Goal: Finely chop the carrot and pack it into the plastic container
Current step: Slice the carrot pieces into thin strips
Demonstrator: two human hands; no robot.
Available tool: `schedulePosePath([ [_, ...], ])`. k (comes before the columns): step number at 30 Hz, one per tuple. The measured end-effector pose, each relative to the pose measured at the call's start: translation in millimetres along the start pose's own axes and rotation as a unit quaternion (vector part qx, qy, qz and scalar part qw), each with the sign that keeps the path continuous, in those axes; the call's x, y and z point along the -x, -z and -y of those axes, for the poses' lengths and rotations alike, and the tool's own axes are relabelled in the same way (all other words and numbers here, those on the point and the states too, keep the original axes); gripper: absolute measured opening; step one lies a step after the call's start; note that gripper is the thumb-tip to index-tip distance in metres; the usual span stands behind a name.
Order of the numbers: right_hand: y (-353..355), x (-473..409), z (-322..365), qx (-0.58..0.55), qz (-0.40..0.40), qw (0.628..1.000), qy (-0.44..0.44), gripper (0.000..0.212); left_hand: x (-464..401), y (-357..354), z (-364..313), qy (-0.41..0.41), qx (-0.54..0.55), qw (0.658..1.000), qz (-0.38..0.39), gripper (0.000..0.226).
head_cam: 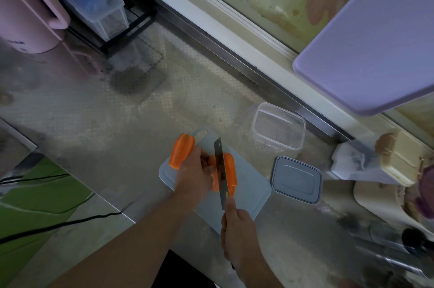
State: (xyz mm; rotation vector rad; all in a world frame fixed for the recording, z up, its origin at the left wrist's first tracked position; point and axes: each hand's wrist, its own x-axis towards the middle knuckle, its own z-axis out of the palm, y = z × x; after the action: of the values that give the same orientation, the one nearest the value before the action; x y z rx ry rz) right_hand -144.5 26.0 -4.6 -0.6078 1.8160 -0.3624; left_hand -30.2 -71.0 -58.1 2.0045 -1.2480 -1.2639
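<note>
Two carrot pieces on pale blue cutting board (253,196): long piece (182,155) at far left corner, partly off the edge; cut carrot (229,171) at centre. Left hand (195,172) pressed on cut carrot, fingers curled over it; right hand (237,229) wrapped tight round handle of knife (220,170), blade edge-down on carrot. Clear plastic container (278,125) uncovered beyond board on steel counter (94,123); grey lid (297,179) just right of board.
</note>
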Motion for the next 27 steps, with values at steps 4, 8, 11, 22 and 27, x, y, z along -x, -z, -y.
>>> schedulePosePath([
  [4, 1, 0, -1, -0.008, -0.002, 1.0, -0.002, 0.058, 0, 0, 1, -0.006, -0.008, 1.0, 0.009, 0.024],
  [8, 1, -1, -2, -0.015, 0.001, 1.0, -0.007, 0.061, 0, 0, 1, -0.008, -0.009, 1.0, 0.009, 0.022],
  [11, 1, -1, -2, -0.01, 0.0, 1.0, -0.01, 0.058, 0, 0, 1, -0.012, -0.01, 1.0, 0.004, 0.02],
  [22, -3, 1, -8, 0.002, -0.029, 0.999, -0.021, 0.057, 0, 1, 2, 0.005, 0.019, 1.0, -0.005, 0.015],
  [27, -3, 4, -5, 0.015, -0.042, 0.999, -0.027, 0.055, 0, 1, 1, -0.001, 0.002, 1.0, 0.008, 0.024],
])
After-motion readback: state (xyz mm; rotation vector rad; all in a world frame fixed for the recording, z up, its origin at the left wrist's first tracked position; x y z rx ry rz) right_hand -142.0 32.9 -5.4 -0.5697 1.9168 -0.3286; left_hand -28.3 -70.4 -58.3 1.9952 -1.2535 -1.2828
